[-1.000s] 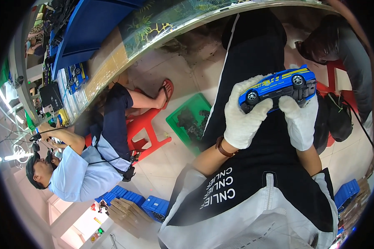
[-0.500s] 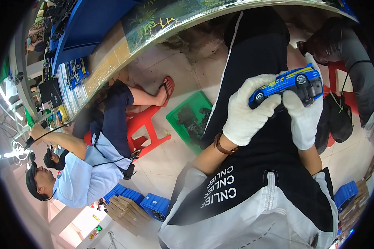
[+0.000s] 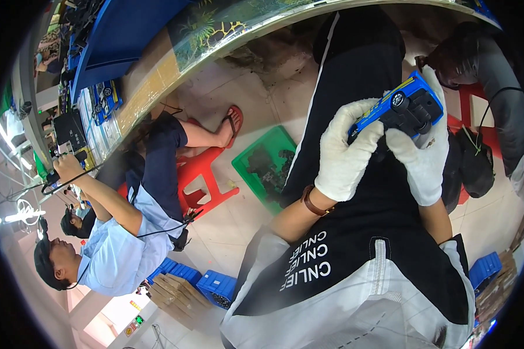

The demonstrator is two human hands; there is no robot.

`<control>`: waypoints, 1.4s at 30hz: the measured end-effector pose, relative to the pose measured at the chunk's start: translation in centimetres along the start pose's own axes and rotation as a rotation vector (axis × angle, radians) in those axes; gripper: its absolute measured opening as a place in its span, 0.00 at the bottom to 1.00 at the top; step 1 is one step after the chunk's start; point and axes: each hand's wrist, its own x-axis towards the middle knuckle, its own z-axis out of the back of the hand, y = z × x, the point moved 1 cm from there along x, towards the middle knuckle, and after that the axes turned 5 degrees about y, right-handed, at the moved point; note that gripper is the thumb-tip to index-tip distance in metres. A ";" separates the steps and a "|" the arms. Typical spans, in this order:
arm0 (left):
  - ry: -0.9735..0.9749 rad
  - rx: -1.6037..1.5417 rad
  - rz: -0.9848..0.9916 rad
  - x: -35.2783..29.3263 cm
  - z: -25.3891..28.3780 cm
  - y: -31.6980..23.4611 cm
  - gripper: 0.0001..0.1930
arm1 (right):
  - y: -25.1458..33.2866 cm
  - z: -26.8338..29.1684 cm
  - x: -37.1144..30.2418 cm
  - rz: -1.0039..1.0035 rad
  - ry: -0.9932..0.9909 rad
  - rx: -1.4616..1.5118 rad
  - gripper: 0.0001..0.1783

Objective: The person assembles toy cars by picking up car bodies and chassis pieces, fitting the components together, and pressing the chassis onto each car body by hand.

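Note:
A blue toy car [image 3: 412,110] with a yellow stripe is held above my lap, tilted so that its black underside and wheels show. My left hand [image 3: 346,154], in a white glove with a brown strap at the wrist, grips one end of the car between thumb and fingers. Around the other end closes my right hand [image 3: 424,160], gloved in white too, its thumb near the underside. The fingers behind the car are partly hidden.
A green tray [image 3: 268,166] with dark parts lies on the floor left of my legs. Beyond it, a person in light blue [image 3: 119,250] sits on a red stool [image 3: 201,180] at the workbench [image 3: 157,81]. Another person [image 3: 477,64] sits at the right. Blue bins [image 3: 215,285] stand behind.
My hands have rolled the toy car, so its side faces me less and its underside more. At the left, the seated person's arms and head have shifted.

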 end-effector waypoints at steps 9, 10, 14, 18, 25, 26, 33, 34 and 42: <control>0.008 -0.137 0.129 0.3 -0.1 1.1 0.14 | -0.5 0.9 0.7 -0.092 -0.029 0.136 0.43; -0.007 -0.224 0.157 0.5 -0.2 1.2 0.16 | -1.0 1.1 0.5 -0.093 -0.031 0.137 0.43; -0.018 -0.258 0.169 0.7 -0.3 1.6 0.18 | -0.8 0.6 -0.1 -0.322 0.023 0.271 0.37; -0.002 -0.140 0.104 0.3 -0.3 1.7 0.16 | -0.3 0.8 -0.2 -0.382 0.073 0.088 0.33; -0.035 -0.141 0.048 0.1 -0.5 2.0 0.17 | -0.8 0.3 -0.5 -0.123 0.076 -0.149 0.29; -0.035 -0.247 0.136 0.0 -0.6 2.0 0.17 | -1.0 0.4 -0.6 -0.085 0.064 -0.174 0.29; 0.000 -0.037 -0.001 -0.4 -0.8 2.1 0.16 | -0.4 0.9 -0.6 -0.049 0.136 -0.302 0.30; 0.002 -0.037 -0.001 -0.4 -0.9 2.2 0.16 | -0.2 0.9 -0.6 -0.043 0.122 -0.299 0.30; -0.002 -0.006 -0.023 0.0 -1.3 0.7 0.29 | -0.1 1.0 -0.7 -0.166 0.145 -0.085 0.30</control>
